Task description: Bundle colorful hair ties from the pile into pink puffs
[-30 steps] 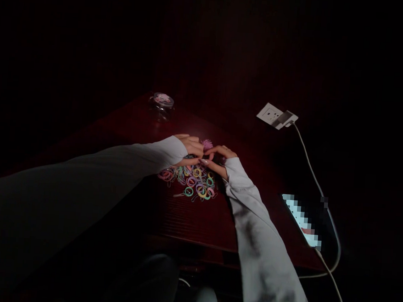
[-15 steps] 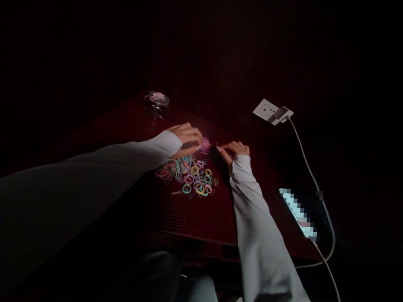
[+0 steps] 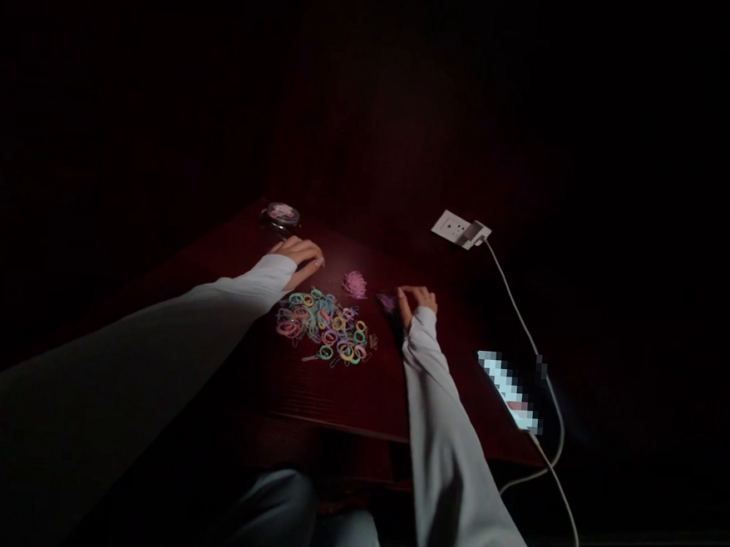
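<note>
My left hand [image 3: 299,256] hovers above the far left side of a mixed heap of small hair ties [image 3: 331,336], its fingers loosely bent and nothing visible in them. Rings and thin loops in pastel green, yellow, pink and purple make up this heap. Just beyond it lies a small round pile of pink hair ties [image 3: 355,284], apart from both hands. To the right of that, a little pile of purple hair ties [image 3: 386,302] lies beside the fingertips of my right hand [image 3: 419,302]. Thumb and index finger there are bent, with nothing discernible between them.
A clear jar [image 3: 281,216] with a decorated lid stands at the back left of the dark red table [image 3: 331,400]. A lit phone [image 3: 510,392] lies right of my forearm. Its white cable [image 3: 513,305] runs to a charger in a wall socket [image 3: 451,227].
My hands have moved apart: the left away from the pink pile to the left, the right outward, uncovering the purple pile. The view has shifted, so the table things appear further left and lower.
</note>
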Available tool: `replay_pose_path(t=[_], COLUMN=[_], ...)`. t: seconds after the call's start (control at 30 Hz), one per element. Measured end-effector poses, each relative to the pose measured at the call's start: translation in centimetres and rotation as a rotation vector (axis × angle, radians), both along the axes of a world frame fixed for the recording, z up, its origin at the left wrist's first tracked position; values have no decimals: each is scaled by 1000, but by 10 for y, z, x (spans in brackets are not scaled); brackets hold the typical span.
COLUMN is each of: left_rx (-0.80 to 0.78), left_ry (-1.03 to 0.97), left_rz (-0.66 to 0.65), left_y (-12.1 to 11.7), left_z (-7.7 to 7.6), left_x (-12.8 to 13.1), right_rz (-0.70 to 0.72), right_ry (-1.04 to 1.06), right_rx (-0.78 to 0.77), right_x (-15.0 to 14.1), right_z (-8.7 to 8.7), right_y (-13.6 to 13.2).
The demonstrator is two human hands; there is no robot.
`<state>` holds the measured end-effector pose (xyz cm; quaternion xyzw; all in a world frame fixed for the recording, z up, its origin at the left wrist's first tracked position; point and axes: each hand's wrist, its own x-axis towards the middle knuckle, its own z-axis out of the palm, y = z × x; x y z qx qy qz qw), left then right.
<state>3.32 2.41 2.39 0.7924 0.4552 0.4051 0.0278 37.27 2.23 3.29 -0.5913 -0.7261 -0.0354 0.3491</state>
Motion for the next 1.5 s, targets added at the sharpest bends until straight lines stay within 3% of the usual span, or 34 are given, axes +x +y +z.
replay_pose_path(t=[0.07,0.17,0.37,0.57,0.8,1.1,1.23,1.37,1.5], left_rx=[-17,-23,11,23,-38,-18,-15,-33,-21], left_ry=[-26,-13,59,23,17,81,84,61,9], left_rz=[62,16,-68,-43,-31,-163,-178,-149,-89], left_y=[6,9,3,8,10,-5,-5,-2,4], left_z=[-4,-8,-7,-1,5,15,17,15,13], left_x=[-2,-3,7,13,12,13,14,12,12], right_rz=[268,591,878,935,892,808,751,633,592], right_ry=[2,-29,-131,-236,-7,148,204,7,-155], right_rx=[19,-65,-204,-230,-334,-452,-366,-164,-75], right_x=[-18,-54,-112,-123,-111,-93,-94,-106,-117], right_z=[-1,-2,7,11,27,43,44,39,35], right_y=[-8,-22,-28,-21,-27,-31,-34,-38,-47])
